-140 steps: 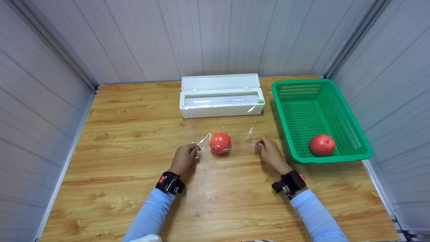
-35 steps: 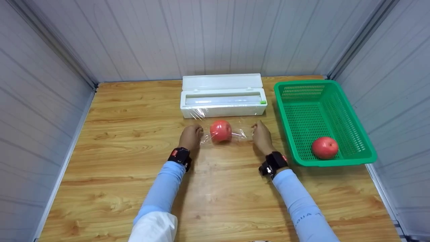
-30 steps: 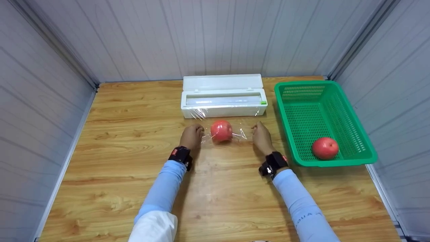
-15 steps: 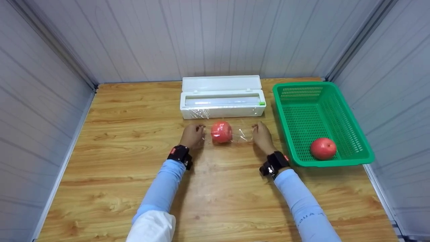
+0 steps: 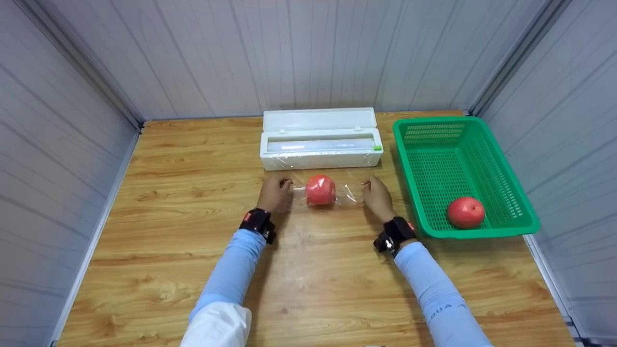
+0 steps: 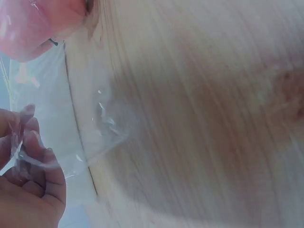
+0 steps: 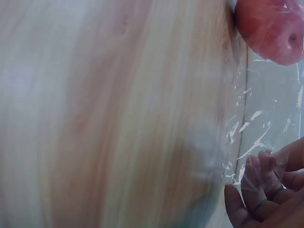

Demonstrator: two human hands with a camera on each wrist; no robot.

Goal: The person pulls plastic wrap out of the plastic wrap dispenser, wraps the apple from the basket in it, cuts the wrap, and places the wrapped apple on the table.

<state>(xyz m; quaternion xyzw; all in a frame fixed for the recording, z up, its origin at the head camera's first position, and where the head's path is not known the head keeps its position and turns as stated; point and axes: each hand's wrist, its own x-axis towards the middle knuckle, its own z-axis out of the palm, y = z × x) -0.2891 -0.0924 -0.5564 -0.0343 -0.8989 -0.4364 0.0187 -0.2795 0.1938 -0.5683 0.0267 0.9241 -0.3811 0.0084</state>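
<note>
A red apple (image 5: 320, 189) lies on the wooden table (image 5: 168, 241) under a sheet of clear cling film (image 5: 348, 192), just in front of the white film dispenser box (image 5: 320, 144). My left hand (image 5: 274, 193) pinches the film's left edge, and in the left wrist view the left hand (image 6: 26, 183) has the cling film (image 6: 95, 142) crumpled between its fingertips, with the apple (image 6: 33, 23) at the top. My right hand (image 5: 377, 195) pinches the right edge; in the right wrist view the right hand (image 7: 266, 190) has the cling film (image 7: 259, 123) over its fingers near the apple (image 7: 273, 28).
A green plastic basket (image 5: 511, 193) stands at the right with a second red apple (image 5: 465, 212) inside. The dispenser's lid is raised at the back. Grey panel walls close in the table on three sides.
Both hands have carried the film's near edge away from me, up and over the apple toward the dispenser. In the last second they barely shifted and the film settled tighter.
</note>
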